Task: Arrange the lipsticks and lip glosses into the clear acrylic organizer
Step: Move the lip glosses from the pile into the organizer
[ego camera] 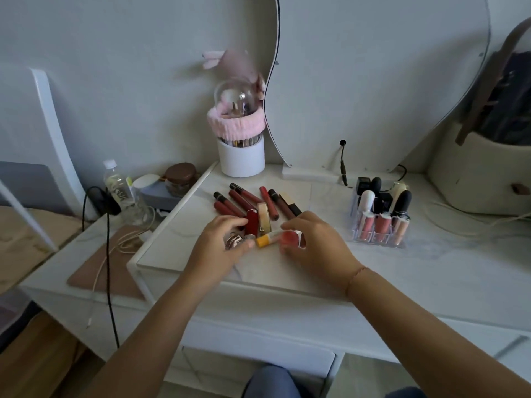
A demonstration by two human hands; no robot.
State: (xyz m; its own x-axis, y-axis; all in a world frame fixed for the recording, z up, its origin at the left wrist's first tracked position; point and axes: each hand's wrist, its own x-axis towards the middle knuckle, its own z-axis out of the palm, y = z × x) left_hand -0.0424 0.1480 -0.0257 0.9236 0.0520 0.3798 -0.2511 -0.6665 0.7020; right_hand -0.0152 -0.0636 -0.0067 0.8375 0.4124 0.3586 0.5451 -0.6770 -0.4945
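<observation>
Lipsticks [252, 224] and dark red lip gloss tubes [244, 200] lie piled left of the clear acrylic organizer [378, 244], which holds several upright. Also left of it, our left hand [222, 239] grips a silvery patterned case [234, 241]; our right hand [316, 242], nearer the organizer, pinches a pink-red gloss tube [288, 238].

Left of the clear acrylic organizer [379, 245] lies a loose heap. I count six slim dark-red gloss tubes with black caps [244, 201], though they overlap. There is also one glossy red lipstick [252, 222], one gold rectangular lipstick case [263, 218], one yellow-capped tube [265, 240], one pink-red round gloss [289, 238] and one silver patterned round case [233, 241]. Inside the organizer, the front row has three pink gloss tubes [383, 225] and one beige gloss tube [403, 229]. Behind them stand two white-capped lipsticks [366, 199] and at least three black-capped lipsticks [402, 201].
</observation>
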